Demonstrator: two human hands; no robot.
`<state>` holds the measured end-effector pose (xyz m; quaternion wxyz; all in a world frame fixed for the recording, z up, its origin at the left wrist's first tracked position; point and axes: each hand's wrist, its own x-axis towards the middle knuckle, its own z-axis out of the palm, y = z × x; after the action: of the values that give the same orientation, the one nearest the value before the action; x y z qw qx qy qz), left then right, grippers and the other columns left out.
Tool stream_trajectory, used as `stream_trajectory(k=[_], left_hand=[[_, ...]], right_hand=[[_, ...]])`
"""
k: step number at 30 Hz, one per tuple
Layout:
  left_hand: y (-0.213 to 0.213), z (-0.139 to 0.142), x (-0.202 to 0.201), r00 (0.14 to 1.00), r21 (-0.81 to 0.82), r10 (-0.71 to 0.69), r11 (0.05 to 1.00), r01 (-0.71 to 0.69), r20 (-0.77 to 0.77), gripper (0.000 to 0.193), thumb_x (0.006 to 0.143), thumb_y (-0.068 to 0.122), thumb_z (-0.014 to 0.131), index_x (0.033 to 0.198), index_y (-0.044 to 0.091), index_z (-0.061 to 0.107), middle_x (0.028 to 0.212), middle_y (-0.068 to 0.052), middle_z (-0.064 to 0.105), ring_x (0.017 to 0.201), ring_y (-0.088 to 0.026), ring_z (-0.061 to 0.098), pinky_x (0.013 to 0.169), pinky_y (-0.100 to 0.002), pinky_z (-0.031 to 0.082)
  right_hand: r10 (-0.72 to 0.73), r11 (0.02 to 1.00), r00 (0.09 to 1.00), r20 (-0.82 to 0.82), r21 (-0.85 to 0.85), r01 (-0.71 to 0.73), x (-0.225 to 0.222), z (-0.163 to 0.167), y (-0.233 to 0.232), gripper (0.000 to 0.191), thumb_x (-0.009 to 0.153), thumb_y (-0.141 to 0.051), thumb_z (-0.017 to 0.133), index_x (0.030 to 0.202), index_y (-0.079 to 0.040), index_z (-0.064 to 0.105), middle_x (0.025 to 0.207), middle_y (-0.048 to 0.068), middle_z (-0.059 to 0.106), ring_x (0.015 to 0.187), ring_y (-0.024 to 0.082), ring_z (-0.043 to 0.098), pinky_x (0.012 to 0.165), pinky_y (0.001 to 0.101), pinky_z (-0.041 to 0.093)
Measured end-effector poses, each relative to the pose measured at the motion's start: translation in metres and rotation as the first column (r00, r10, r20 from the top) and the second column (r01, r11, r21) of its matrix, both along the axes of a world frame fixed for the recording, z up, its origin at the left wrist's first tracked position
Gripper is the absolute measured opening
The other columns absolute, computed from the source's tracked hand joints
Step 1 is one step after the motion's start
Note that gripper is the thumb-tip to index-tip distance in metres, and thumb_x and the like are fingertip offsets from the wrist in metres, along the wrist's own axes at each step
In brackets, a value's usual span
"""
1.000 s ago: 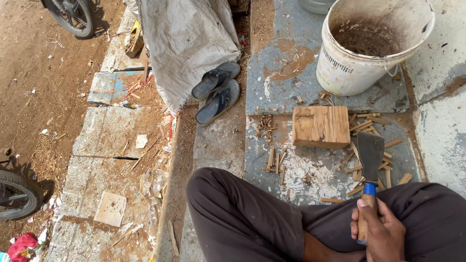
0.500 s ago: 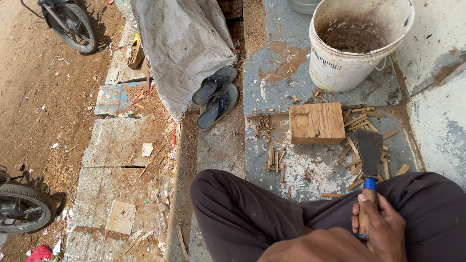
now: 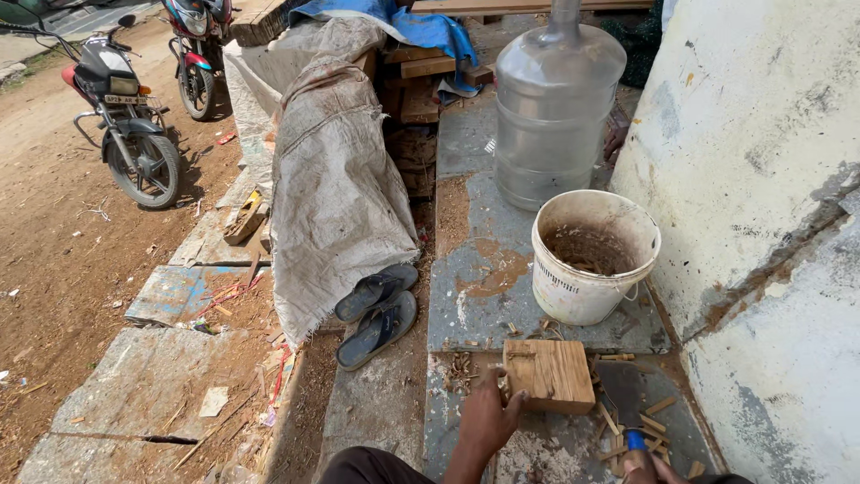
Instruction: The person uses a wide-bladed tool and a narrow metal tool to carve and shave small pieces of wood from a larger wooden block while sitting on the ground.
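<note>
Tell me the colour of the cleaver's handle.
Blue; the cleaver's handle shows in the head view, above the right hand.

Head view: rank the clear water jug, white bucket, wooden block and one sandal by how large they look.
1. Water jug, largest, though farthest away.
2. Bucket.
3. Wooden block, touched by the left hand.
4. Sandal: looks about as large as the block, so the last two places are unsure.

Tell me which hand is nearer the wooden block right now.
Left. The left hand is touching the wooden block at its left edge; the right hand is apart from it, lower right, gripping the blue-handled chopper.
</note>
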<state>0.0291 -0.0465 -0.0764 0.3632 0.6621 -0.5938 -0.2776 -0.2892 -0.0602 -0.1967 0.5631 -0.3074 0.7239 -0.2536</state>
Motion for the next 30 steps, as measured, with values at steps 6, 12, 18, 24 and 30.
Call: stream_trajectory(k=[6, 12, 18, 24, 30], left_hand=[[-0.018, -0.017, -0.011, 0.999, 0.132, -0.044, 0.99, 0.04, 0.027, 0.048, 0.092, 0.027, 0.069, 0.13, 0.005, 0.049, 0.09, -0.019, 0.076, 0.081, -0.032, 0.075, 0.077, -0.042, 0.06], [-0.001, -0.001, -0.013, 0.982, 0.078, -0.054, 0.996, 0.041, 0.179, 0.043, 0.096, 0.024, 0.072, 0.123, 0.001, 0.05, 0.096, -0.025, 0.071, 0.083, -0.04, 0.071, 0.074, -0.051, 0.058], [0.007, 0.001, -0.016, 0.964, 0.159, -0.051, 0.987, 0.009, 0.26, 0.054, 0.094, 0.033, 0.074, 0.127, 0.002, 0.045, 0.096, -0.025, 0.071, 0.082, -0.039, 0.07, 0.071, -0.05, 0.057], [-0.009, -0.011, -0.019, 0.922, 0.255, -0.043, 0.965, -0.061, 0.384, 0.056, 0.102, 0.041, 0.062, 0.132, 0.0, 0.04, 0.109, -0.026, 0.068, 0.069, -0.033, 0.071, 0.054, -0.045, 0.059], [-0.003, -0.009, -0.021, 0.865, 0.142, -0.038, 0.989, -0.038, 0.5, 0.048, 0.099, 0.03, 0.063, 0.132, 0.001, 0.043, 0.104, -0.022, 0.07, 0.07, -0.034, 0.07, 0.056, -0.044, 0.059]], right_hand=[[0.08, 0.997, 0.997, -0.014, 0.024, -0.08, 0.009, 0.01, -0.005, 0.059, 0.096, -0.027, 0.069, 0.148, -0.007, 0.05, 0.083, 0.016, 0.063, 0.064, 0.025, 0.058, 0.061, 0.0451, 0.048], [0.133, 0.991, 0.991, -0.012, 0.03, -0.133, 0.008, 0.014, -0.002, 0.064, 0.095, -0.028, 0.07, 0.152, -0.009, 0.046, 0.084, 0.016, 0.063, 0.066, 0.025, 0.06, 0.065, 0.0463, 0.05], [0.184, 0.983, 0.982, 0.042, 0.003, -0.184, -0.002, 0.011, 0.008, 0.07, 0.094, -0.028, 0.07, 0.155, -0.011, 0.042, 0.085, 0.016, 0.064, 0.068, 0.026, 0.062, 0.069, 0.0475, 0.052], [0.226, 0.973, 0.964, 0.143, -0.082, -0.216, -0.011, 0.014, 0.012, 0.073, 0.092, -0.024, 0.071, 0.158, -0.011, 0.04, 0.084, 0.016, 0.065, 0.066, 0.023, 0.062, 0.071, 0.0469, 0.054], [0.177, 0.981, 0.983, 0.051, -0.093, -0.171, -0.013, 0.008, 0.016, 0.066, 0.096, -0.026, 0.068, 0.157, -0.011, 0.046, 0.088, 0.013, 0.066, 0.066, 0.021, 0.058, 0.07, 0.0438, 0.05]])
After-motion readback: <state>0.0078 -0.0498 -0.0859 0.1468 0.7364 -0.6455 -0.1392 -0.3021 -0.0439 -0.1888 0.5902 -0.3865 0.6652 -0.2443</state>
